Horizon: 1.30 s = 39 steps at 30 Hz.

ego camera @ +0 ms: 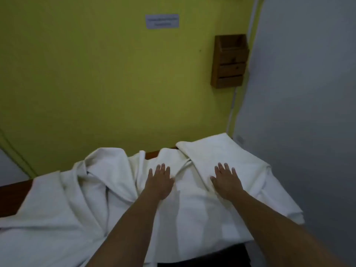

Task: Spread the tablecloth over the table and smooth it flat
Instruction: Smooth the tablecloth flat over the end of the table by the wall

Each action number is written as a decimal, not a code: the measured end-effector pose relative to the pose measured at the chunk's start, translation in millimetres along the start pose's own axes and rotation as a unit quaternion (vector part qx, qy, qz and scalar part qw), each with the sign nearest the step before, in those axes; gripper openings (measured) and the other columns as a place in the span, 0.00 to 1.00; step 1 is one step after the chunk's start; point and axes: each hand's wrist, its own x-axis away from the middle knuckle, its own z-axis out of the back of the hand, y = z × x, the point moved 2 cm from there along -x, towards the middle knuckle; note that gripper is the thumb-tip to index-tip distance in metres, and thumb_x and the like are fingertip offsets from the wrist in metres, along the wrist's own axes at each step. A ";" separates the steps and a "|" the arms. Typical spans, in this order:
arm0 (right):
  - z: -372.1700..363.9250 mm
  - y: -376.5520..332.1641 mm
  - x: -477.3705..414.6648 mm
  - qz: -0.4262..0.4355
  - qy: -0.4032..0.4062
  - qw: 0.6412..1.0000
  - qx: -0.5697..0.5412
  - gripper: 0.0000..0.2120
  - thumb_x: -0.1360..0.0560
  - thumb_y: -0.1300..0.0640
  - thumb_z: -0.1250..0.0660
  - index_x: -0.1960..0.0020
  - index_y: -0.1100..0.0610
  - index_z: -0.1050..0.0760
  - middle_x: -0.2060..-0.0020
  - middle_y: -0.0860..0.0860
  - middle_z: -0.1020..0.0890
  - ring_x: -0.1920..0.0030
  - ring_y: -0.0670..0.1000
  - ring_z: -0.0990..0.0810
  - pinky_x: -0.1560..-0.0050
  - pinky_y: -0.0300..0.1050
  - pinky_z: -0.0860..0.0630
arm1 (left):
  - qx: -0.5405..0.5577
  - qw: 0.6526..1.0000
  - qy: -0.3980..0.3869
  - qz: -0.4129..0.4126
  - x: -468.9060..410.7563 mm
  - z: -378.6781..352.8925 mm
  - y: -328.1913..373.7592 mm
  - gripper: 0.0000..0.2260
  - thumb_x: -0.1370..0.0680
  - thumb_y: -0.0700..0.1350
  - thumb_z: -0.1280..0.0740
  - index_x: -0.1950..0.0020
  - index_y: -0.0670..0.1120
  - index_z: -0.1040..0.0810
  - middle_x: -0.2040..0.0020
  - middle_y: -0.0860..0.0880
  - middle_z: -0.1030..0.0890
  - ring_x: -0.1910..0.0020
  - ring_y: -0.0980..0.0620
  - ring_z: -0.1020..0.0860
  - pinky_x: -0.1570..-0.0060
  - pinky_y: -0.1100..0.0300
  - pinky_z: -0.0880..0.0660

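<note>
A white tablecloth (192, 218) lies rumpled over a dark wooden table (9, 197), with thick folds bunched at the left and a folded-over flap at the far right. My left hand (159, 180) lies flat on the cloth near the middle, fingers straight and pointing toward the wall. My right hand (226, 180) presses flat on the folded flap, fingers spread. Bare wood shows at the left edge and in a small gap at the far edge between the folds.
A yellow-green wall (96, 83) stands right behind the table. A wooden wall holder (229, 60) hangs at the upper right, and a paper notice (162, 21) above the middle. A grey wall (308, 112) closes the right side.
</note>
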 end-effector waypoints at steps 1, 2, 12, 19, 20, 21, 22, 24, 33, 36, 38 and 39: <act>-4.7 11.2 4.4 -0.019 -0.006 1.000 0.006 0.27 0.18 0.48 0.55 0.23 0.59 0.51 0.22 0.55 0.50 0.23 0.56 0.55 0.25 0.55 0.57 | -0.009 1.000 -0.009 -0.010 -4.1 -4.4 12.6 0.25 0.16 0.53 0.55 0.22 0.43 0.53 0.21 0.43 0.54 0.22 0.46 0.55 0.25 0.45 0.56; -8.6 20.9 8.0 -0.030 -0.012 0.999 0.003 0.27 0.18 0.47 0.55 0.23 0.59 0.51 0.22 0.55 0.51 0.23 0.56 0.55 0.25 0.55 0.57 | -0.003 1.000 -0.017 -0.023 -9.0 -7.9 24.8 0.25 0.16 0.53 0.55 0.22 0.43 0.53 0.21 0.43 0.53 0.22 0.46 0.54 0.25 0.45 0.56; -70.0 86.9 26.5 -0.096 -0.017 0.994 -0.040 0.46 0.29 0.35 0.73 0.25 0.63 0.43 0.25 0.60 0.41 0.24 0.60 0.45 0.26 0.57 0.53 | -0.008 0.991 -0.097 -0.096 -48.1 -64.2 132.7 0.26 0.17 0.54 0.55 0.22 0.43 0.54 0.21 0.42 0.55 0.22 0.46 0.56 0.25 0.46 0.59; -95.5 96.1 18.7 -0.096 -0.020 0.994 -0.037 0.39 0.21 0.40 0.64 0.35 0.65 0.27 0.36 0.61 0.24 0.34 0.62 0.27 0.32 0.56 0.48 | -0.004 0.988 -0.106 -0.115 -72.5 -87.1 137.6 0.29 0.18 0.57 0.54 0.22 0.44 0.57 0.21 0.43 0.55 0.22 0.47 0.57 0.25 0.47 0.59; -94.1 97.8 16.7 -0.103 -0.018 0.994 -0.034 0.37 0.21 0.41 0.63 0.35 0.65 0.27 0.35 0.61 0.25 0.34 0.61 0.27 0.32 0.56 0.48 | -0.005 0.987 -0.100 -0.124 -76.6 -87.8 137.5 0.30 0.18 0.58 0.54 0.22 0.44 0.58 0.21 0.43 0.56 0.22 0.47 0.58 0.25 0.47 0.60; -91.0 99.1 15.0 -0.109 -0.010 0.994 -0.031 0.35 0.21 0.42 0.59 0.35 0.64 0.27 0.35 0.61 0.25 0.34 0.61 0.27 0.32 0.56 0.48 | -0.005 0.987 -0.094 -0.134 -81.6 -88.6 137.8 0.30 0.18 0.58 0.53 0.22 0.44 0.58 0.21 0.43 0.56 0.22 0.47 0.59 0.25 0.47 0.60; -86.8 99.4 13.3 -0.110 0.004 0.993 -0.031 0.32 0.22 0.43 0.56 0.35 0.64 0.27 0.35 0.61 0.25 0.34 0.61 0.27 0.32 0.56 0.48 | -0.004 0.986 -0.090 -0.143 -86.7 -89.2 138.9 0.30 0.18 0.58 0.53 0.22 0.45 0.58 0.21 0.44 0.57 0.22 0.48 0.59 0.25 0.47 0.61; -75.2 97.6 9.6 -0.097 0.047 0.993 -0.039 0.29 0.21 0.45 0.55 0.31 0.62 0.32 0.32 0.60 0.28 0.31 0.60 0.30 0.30 0.56 0.49 | 0.000 0.984 -0.083 -0.160 -97.3 -88.9 141.5 0.30 0.18 0.59 0.53 0.22 0.45 0.59 0.21 0.45 0.58 0.22 0.49 0.60 0.25 0.47 0.61; -80.0 94.5 20.5 -0.277 0.114 0.947 -0.114 0.35 0.21 0.38 0.61 0.24 0.61 0.46 0.25 0.58 0.40 0.25 0.59 0.42 0.26 0.56 0.48 | -0.045 0.955 0.004 -0.294 -172.1 -86.0 159.9 0.38 0.28 0.64 0.66 0.22 0.46 0.56 0.21 0.45 0.55 0.22 0.50 0.58 0.25 0.46 0.60; -91.0 98.4 26.7 -0.300 0.105 0.939 -0.133 0.35 0.21 0.38 0.60 0.25 0.62 0.43 0.27 0.60 0.37 0.26 0.61 0.40 0.26 0.58 0.46 | -0.067 0.946 0.016 -0.317 -190.5 -90.5 162.7 0.39 0.29 0.63 0.70 0.22 0.44 0.58 0.21 0.44 0.55 0.22 0.49 0.57 0.25 0.45 0.58; -97.3 108.3 33.0 -0.333 0.098 0.928 -0.133 0.38 0.23 0.36 0.65 0.25 0.61 0.45 0.25 0.60 0.40 0.25 0.59 0.43 0.25 0.55 0.51 | -0.059 0.948 0.028 -0.310 -207.0 -91.1 167.2 0.40 0.29 0.64 0.71 0.22 0.44 0.57 0.21 0.44 0.54 0.22 0.49 0.55 0.25 0.45 0.56; -101.5 114.4 36.5 -0.344 0.095 0.925 -0.132 0.41 0.25 0.34 0.68 0.24 0.60 0.48 0.24 0.59 0.44 0.24 0.58 0.47 0.24 0.54 0.54 | -0.049 0.952 0.032 -0.301 -217.3 -91.3 169.3 0.41 0.29 0.65 0.72 0.22 0.44 0.55 0.21 0.44 0.52 0.22 0.49 0.54 0.25 0.45 0.55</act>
